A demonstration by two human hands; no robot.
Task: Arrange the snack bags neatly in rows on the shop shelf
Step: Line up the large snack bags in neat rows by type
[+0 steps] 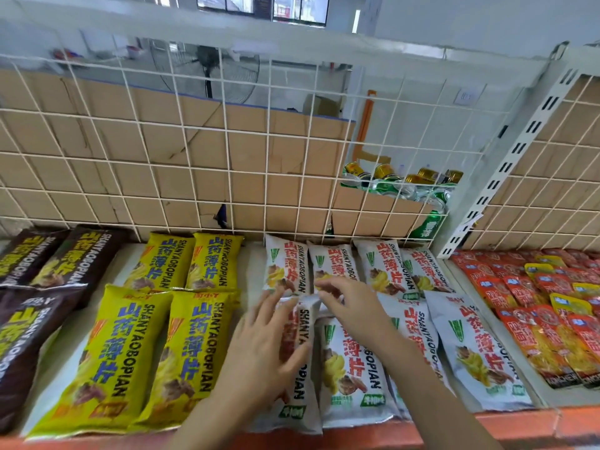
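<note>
The left hand [266, 349] lies flat, fingers spread and straight, pressing on the white snack bag [306, 323] that stands half on its edge in the near row of the shelf [519, 420]. The right hand [352, 308] curls its fingers over that bag's top seal; whether it really pinches, I can't tell. Puffed, light and slick, I'd judge, with brittle chips inside. It is best taken by the crimped ends or nudged flat with open palms, not squeezed. Just right of the hands lie more white bags [477, 345], beyond the fingertips another white row [380, 271], and to the left yellow bags [194, 352].
</note>
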